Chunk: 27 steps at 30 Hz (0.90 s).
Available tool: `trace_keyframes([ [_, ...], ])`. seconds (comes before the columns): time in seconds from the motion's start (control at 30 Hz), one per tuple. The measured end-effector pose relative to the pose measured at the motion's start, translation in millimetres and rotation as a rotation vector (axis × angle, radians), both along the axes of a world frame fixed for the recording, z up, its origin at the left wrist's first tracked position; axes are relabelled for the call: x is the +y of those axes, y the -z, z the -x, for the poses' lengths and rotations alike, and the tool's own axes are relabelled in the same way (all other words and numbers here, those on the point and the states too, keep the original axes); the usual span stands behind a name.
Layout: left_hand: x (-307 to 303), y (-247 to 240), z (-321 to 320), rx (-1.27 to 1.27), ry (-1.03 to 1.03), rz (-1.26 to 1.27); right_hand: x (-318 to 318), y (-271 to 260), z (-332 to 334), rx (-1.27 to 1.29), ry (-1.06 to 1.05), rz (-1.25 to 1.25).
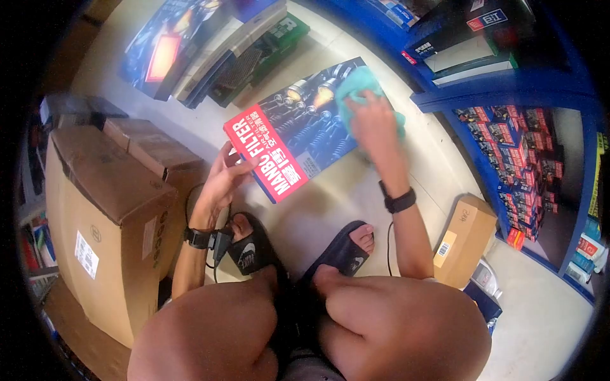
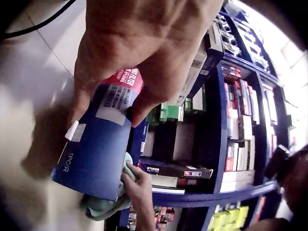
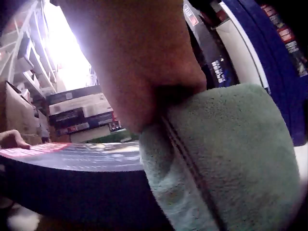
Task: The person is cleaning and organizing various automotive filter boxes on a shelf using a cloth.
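An air filter box (image 1: 305,120) with a red "MANBO FILTER" band and a picture of engine parts is held tilted above the floor. My left hand (image 1: 222,178) grips its red end, thumb on the printed face. In the left wrist view, thumb and fingers straddle the blue side (image 2: 94,154) with its white label. At the opposite end, my right hand (image 1: 376,124) holds a green cloth (image 1: 351,89) against the printed face. The cloth (image 3: 236,149) is bunched under that hand and hangs over the box's edge in the right wrist view.
Brown cartons (image 1: 114,222) stand at the left. Stacked boxes (image 1: 235,63) sit on the floor ahead. A blue shelf (image 1: 508,89) with packed goods runs along the right, and a long carton (image 1: 465,241) lies beside my right forearm. My sandalled feet (image 1: 254,247) are below the box.
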<state>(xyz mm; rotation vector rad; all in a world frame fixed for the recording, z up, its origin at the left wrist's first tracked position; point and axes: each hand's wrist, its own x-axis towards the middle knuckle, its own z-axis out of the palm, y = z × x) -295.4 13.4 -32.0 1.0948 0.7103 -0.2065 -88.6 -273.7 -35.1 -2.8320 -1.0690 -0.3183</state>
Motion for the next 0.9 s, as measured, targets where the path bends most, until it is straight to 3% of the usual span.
trace_keyframes([
  [0.17, -3.1, -5.1, -3.8, 0.001, 0.034, -0.050, 77.7, -20.8, 80.2, 0.228, -0.253, -0.103],
  [0.23, 0.8, 14.3, 8.5, 0.006, 0.016, -0.038, 109.4, -37.9, 109.3, 0.255, -0.369, -0.207],
  [0.37, 5.5, 18.1, 9.6, -0.043, 0.031, -0.060, 126.2, -34.1, 109.4, 0.396, -0.348, -0.258],
  [0.47, 6.6, 3.4, 1.2, -0.077, 0.077, -0.122, 132.2, -27.8, 99.3, 0.422, -0.233, -0.266],
  [0.6, 4.5, 2.2, -1.2, -0.074, 0.114, -0.158, 113.3, -30.7, 60.9, 0.144, -0.212, -0.122],
  [0.8, 2.6, 2.8, 3.2, -0.053, 0.071, -0.132, 43.8, -0.9, -31.2, 0.026, 0.229, 0.073],
  [0.9, 2.5, -2.7, 1.7, -0.026, 0.057, -0.161, 18.5, -0.8, -51.2, 0.045, 0.255, 0.002],
])
